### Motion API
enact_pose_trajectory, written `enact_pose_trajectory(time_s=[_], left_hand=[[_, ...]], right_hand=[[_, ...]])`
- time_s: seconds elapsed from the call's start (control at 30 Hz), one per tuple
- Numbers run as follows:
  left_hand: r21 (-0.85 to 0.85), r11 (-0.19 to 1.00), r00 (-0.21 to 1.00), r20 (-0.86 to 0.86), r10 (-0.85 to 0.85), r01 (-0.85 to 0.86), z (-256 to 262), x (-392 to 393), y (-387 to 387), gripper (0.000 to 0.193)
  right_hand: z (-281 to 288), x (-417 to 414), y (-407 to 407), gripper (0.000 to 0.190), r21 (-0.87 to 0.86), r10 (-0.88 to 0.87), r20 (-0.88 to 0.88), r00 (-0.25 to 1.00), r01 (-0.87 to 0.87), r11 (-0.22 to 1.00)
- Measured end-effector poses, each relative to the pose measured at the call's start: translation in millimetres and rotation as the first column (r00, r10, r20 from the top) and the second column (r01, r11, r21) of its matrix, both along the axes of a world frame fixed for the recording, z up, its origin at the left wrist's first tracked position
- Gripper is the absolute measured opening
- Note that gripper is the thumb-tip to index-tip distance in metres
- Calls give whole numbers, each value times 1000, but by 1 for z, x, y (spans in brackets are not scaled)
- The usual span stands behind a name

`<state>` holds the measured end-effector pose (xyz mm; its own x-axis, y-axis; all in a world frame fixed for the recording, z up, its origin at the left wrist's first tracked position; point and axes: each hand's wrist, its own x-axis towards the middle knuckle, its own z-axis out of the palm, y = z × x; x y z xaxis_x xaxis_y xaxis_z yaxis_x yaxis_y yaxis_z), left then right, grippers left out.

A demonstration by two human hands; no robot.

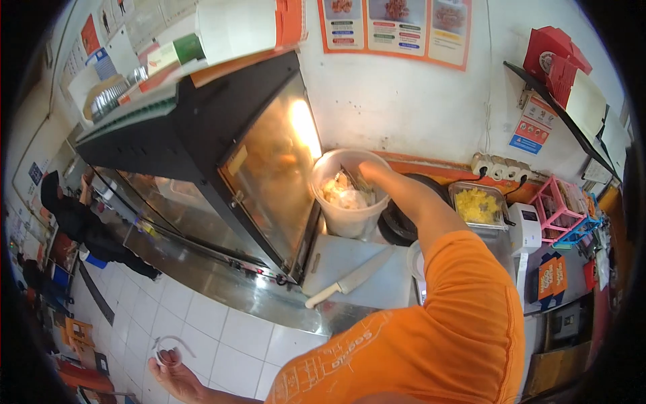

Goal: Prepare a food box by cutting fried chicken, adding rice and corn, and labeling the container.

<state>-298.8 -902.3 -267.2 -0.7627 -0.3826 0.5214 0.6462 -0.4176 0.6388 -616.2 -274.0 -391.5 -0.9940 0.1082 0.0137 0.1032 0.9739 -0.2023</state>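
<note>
My left hand (pixel 177 377) is low at the left, over the tiled floor, with its fingers around a small clear plastic cup (pixel 169 356) whose lid appears to hang open. My right hand (pixel 370 171) reaches down into a tall whitish plastic bucket (pixel 351 222). Inside are crumpled plastic and pale pieces (pixel 343 194), along with what looks like a metal utensil (pixel 348 174) beside my fingers. The fingertips are too hidden to show whether they grip it. In front of the bucket, a large knife with a pale handle (pixel 323 295) lies on a white cutting board (pixel 323 260).
A lit glass display warmer (pixel 272 166) stands left of the bucket. To the right are a black round pan (pixel 396 217), a metal tray of yellow pieces (pixel 477 204), a receipt printer (pixel 525 230) and a pink basket (pixel 560 212). A person in black (pixel 88 222) stands far left.
</note>
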Motion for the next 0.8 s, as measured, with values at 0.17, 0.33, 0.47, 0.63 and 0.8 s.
enact_pose_trajectory(time_s=[0.17, 0.33, 0.47, 0.63, 0.8], left_hand=[[-118, 993, 987, 163, 4, 16, 9, -2, 8, 24], [-74, 997, 966, 257, -11, 31, -13, 6, 8, 26], [-68, 997, 929, 367, 57, -34, -40, 15, 11, 30], [-193, 981, 897, 431, 99, -15, -66, 50, -19, 40], [-183, 974, 691, 688, 225, -134, -83, 45, -45, 43]], right_hand=[[19, -11, 45, 22, 140, -169, 365, 916, 126, 982], [60, 11, 0, 35, 218, -32, 638, 770, -140, 966], [19, -29, 16, 33, 147, -95, 641, 762, -1, 989], [11, -17, 9, 28, 248, -43, 336, 941, -44, 968], [19, -5, 18, 24, 307, -48, 104, 993, 14, 952]])
